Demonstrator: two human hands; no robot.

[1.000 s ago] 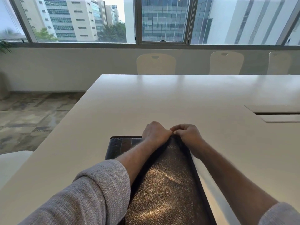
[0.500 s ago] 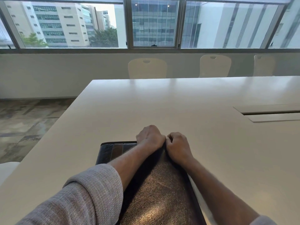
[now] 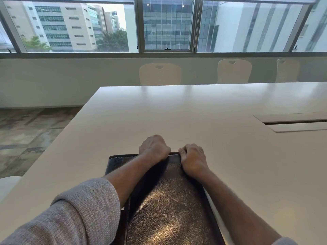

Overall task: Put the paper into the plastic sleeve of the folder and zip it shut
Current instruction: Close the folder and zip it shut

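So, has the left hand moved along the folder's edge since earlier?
Yes, slightly left: the left hand slid toward the far-left corner of the folder, opening a gap to the right hand.

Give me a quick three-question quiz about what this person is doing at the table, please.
1. True or false: the folder lies open, with its plastic sleeve in plain view.
2. Which edge of the folder do the left hand and the right hand work at? A) the far edge B) the near edge C) the left side edge
3. Fill in: beyond the table, under the windows, stand three pale ____.

Key:
1. False. The dark cover is closed, and no sleeve or paper shows.
2. A. Both hands are curled at the far edge, close together.
3. Chairs.
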